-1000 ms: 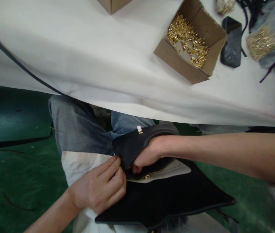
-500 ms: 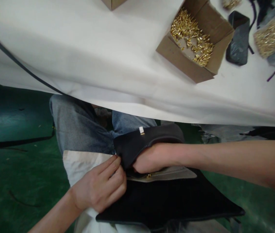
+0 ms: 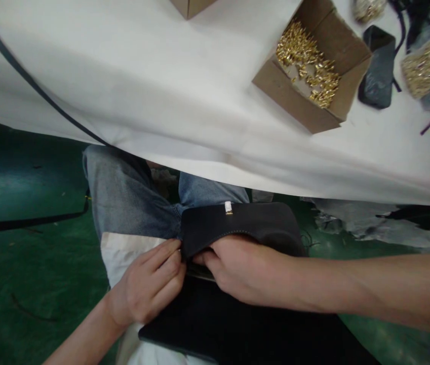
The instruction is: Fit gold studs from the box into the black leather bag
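Pinched together, the fingertips of the left hand point(image 3: 150, 286) hold the left corner of the black bag point(image 3: 237, 329); which layer sits between them is too small to tell. Fingers of the right hand point(image 3: 241, 266) go into the bag's mouth under its raised panel point(image 3: 203, 223), so whether they grasp anything I cannot tell. If the left pinch loosened, that corner could slip and the panel fold down over the right hand; those hidden fingers could also catch on something unseen. The bag lies on a lap, over pale cloth point(image 3: 119, 253) and jeans point(image 3: 119, 197), so a hard tug could slide it. Left forearm point(image 3: 85, 329) slants up from the lower left, knuckles uppermost; right forearm point(image 3: 370, 284) enters almost level from the right. Ahead, on the white-covered table point(image 3: 123, 61), stands a cardboard box point(image 3: 298, 109) of gold-coloured pieces point(image 3: 324, 86)
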A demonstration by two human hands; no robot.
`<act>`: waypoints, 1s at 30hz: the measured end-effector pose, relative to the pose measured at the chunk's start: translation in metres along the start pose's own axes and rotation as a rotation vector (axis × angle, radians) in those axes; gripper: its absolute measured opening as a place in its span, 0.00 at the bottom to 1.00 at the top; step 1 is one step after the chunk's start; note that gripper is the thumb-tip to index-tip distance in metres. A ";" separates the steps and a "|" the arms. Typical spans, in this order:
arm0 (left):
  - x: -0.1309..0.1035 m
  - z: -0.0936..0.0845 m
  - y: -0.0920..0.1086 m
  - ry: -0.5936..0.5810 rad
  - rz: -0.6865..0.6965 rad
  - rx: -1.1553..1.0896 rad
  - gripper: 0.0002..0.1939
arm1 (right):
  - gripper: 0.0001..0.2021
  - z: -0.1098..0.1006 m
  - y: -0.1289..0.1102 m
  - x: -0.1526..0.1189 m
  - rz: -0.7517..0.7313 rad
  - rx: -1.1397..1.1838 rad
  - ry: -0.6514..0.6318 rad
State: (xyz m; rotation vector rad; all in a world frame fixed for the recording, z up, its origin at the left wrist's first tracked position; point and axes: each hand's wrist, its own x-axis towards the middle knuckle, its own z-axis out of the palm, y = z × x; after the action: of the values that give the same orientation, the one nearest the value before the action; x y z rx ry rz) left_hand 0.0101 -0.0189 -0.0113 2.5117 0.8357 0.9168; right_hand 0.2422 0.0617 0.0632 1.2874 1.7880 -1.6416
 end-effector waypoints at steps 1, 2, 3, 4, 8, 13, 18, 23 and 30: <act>0.001 0.000 -0.001 0.004 0.010 -0.008 0.18 | 0.18 0.001 0.002 -0.002 0.011 -0.004 0.014; 0.002 0.000 -0.002 0.005 0.020 -0.016 0.18 | 0.18 0.001 0.004 -0.003 0.018 -0.005 0.024; 0.003 0.001 -0.003 0.009 0.028 -0.023 0.18 | 0.18 0.001 0.005 -0.004 0.021 -0.003 0.031; 0.004 0.001 -0.004 0.020 0.033 -0.027 0.18 | 0.17 0.001 0.007 -0.004 0.022 -0.002 0.039; 0.004 0.002 -0.004 0.063 0.013 -0.025 0.17 | 0.17 0.005 0.012 -0.004 0.005 0.003 0.074; -0.006 0.004 -0.003 0.074 -0.054 -0.028 0.12 | 0.06 0.023 0.014 -0.006 -0.038 -0.003 0.139; -0.004 0.005 -0.002 0.064 -0.030 -0.048 0.16 | 0.07 0.034 0.018 -0.017 -0.143 -0.030 0.284; 0.004 0.006 0.001 0.070 -0.006 -0.062 0.19 | 0.09 0.036 0.018 -0.022 -0.249 0.048 0.318; 0.003 0.005 0.003 0.057 -0.036 -0.093 0.18 | 0.10 0.028 0.023 -0.021 -0.292 0.124 0.277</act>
State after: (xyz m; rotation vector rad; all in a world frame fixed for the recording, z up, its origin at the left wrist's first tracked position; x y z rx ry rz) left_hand 0.0163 -0.0203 -0.0119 2.3939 0.8336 0.9955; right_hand 0.2628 0.0258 0.0601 1.4203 2.1540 -1.8248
